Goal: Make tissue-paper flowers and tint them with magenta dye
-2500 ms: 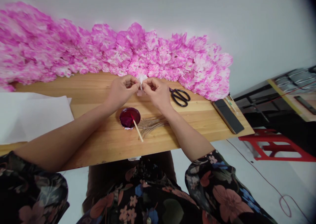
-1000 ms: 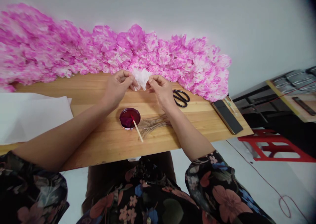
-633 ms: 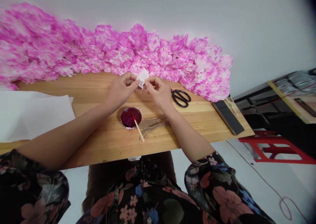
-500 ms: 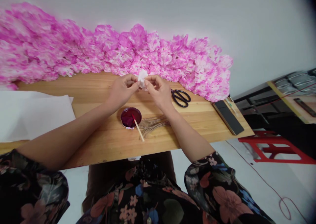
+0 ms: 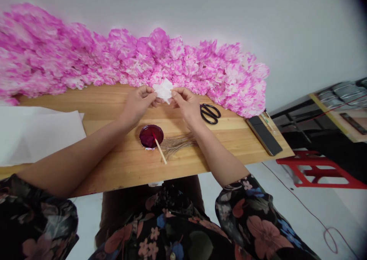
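A small piece of thin white tissue paper is stretched between my two hands, above the wooden table. My left hand pinches its left edge between thumb and fingers. At the opposite edge, my right hand pinches it the same way. Just beyond the paper lies a long heap of pink and white paper flowers. Nearer to me is a round dish of dark red liquid, with a wooden stick leaning in it. Black-handled scissors lie right of my right hand, their blades hidden behind it.
White paper sheets lie at the left, partly under my left forearm. Thin brown strands spread beside the dish. A dark phone rests near the table's right end. A red stool and a cable stand on the floor at right.
My hands have moved apart, and the tissue paper, bunched up half a second ago, is now spread wider between them. It was also spread a second ago. The dish and scissors stay put.
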`<state>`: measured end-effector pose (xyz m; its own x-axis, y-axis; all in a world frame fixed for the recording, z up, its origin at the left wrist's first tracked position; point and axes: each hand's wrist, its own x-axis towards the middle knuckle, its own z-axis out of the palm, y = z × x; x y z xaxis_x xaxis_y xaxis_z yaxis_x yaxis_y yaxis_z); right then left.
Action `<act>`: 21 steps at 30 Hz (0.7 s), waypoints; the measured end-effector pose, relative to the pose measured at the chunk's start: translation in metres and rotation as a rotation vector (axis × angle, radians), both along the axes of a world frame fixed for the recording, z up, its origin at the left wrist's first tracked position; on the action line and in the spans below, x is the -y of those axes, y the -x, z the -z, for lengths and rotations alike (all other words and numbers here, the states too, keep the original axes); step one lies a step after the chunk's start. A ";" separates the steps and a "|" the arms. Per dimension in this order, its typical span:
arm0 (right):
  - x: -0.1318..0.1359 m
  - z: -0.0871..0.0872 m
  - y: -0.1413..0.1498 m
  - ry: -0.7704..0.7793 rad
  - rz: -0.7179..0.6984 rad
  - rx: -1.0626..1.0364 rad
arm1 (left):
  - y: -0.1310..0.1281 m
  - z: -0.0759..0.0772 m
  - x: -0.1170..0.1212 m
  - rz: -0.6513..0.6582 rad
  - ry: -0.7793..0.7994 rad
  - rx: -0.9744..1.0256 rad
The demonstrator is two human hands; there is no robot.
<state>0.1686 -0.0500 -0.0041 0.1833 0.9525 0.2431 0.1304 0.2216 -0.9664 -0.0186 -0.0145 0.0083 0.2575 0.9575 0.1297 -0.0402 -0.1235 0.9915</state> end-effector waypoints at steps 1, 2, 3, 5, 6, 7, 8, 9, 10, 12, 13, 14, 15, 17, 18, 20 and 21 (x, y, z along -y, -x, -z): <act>0.001 -0.001 0.000 -0.003 -0.007 0.004 | -0.001 -0.001 0.002 -0.007 -0.002 0.002; 0.002 -0.002 0.001 -0.009 -0.013 0.019 | -0.001 -0.002 0.003 -0.015 -0.012 0.000; 0.003 -0.003 0.002 -0.016 -0.017 0.043 | -0.001 -0.003 0.004 -0.023 -0.029 -0.009; 0.007 -0.007 0.005 -0.031 -0.024 0.097 | 0.000 -0.003 0.005 -0.029 -0.071 -0.040; 0.008 -0.008 0.007 -0.039 -0.031 0.122 | 0.000 -0.002 0.005 -0.027 -0.088 -0.056; 0.010 -0.010 0.008 -0.048 -0.038 0.147 | 0.001 -0.001 0.004 -0.022 -0.098 -0.068; 0.011 -0.012 0.009 -0.058 -0.042 0.171 | 0.002 -0.001 0.003 -0.016 -0.105 -0.076; 0.013 -0.013 0.010 -0.070 -0.040 0.193 | 0.003 0.000 0.002 -0.009 -0.109 -0.080; 0.014 -0.015 0.011 -0.083 -0.033 0.213 | 0.003 0.000 0.001 -0.003 -0.114 -0.084; 0.015 -0.016 0.012 -0.115 -0.009 0.240 | 0.003 -0.001 0.003 0.007 -0.131 -0.090; 0.016 -0.017 0.012 -0.129 0.004 0.252 | 0.003 -0.002 0.004 0.009 -0.147 -0.093; 0.016 -0.017 0.012 -0.139 0.018 0.269 | 0.002 -0.003 0.006 0.010 -0.168 -0.096; 0.016 -0.017 0.011 -0.142 0.031 0.292 | 0.002 -0.004 0.008 0.010 -0.193 -0.106; 0.017 -0.016 0.010 -0.133 0.053 0.353 | 0.001 -0.007 0.012 0.004 -0.246 -0.145; 0.017 -0.015 0.010 -0.128 0.059 0.384 | 0.001 -0.007 0.014 0.000 -0.267 -0.170; 0.017 -0.013 0.009 -0.141 0.058 0.431 | 0.001 -0.008 0.016 -0.007 -0.288 -0.209; 0.017 -0.013 0.009 -0.157 0.053 0.449 | 0.001 -0.008 0.016 -0.014 -0.289 -0.217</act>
<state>0.1593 -0.0670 0.0084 0.0747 0.8900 0.4498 0.5422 0.3423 -0.7674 -0.0197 -0.0307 0.0165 0.2957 0.8930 0.3392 0.1710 -0.3989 0.9009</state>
